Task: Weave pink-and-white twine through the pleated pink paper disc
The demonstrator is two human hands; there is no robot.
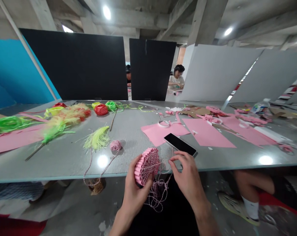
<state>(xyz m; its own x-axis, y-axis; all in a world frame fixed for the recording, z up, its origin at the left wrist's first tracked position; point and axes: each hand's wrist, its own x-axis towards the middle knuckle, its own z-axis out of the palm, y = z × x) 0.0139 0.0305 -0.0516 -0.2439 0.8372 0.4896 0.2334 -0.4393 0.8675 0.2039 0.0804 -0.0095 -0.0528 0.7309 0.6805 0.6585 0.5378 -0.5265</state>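
Note:
My left hand (pixel 137 193) grips a round pleated pink paper piece (pixel 146 166), wound across its face with pink-and-white twine. My right hand (pixel 187 173) sits just to the right of it, its fingertips pinching a strand of the twine (pixel 160 193), which hangs in loose loops below the table edge. A black smartphone (pixel 180 144) lies on the table just beyond my right fingers. Further left, a small ball of the same twine (pixel 116 145) rests next to a pale yellow feather tuft (pixel 96 138).
The grey table (pixel 72 157) holds pink paper sheets (pixel 204 132), a tape roll (pixel 163 123), green-and-red feather bundles (pixel 63 121) and raffia balls (pixel 101 109). Black and white partitions stand behind it. A seated person (pixel 176 78) works beyond them. A leg and shoe (pixel 246 200) show under the right.

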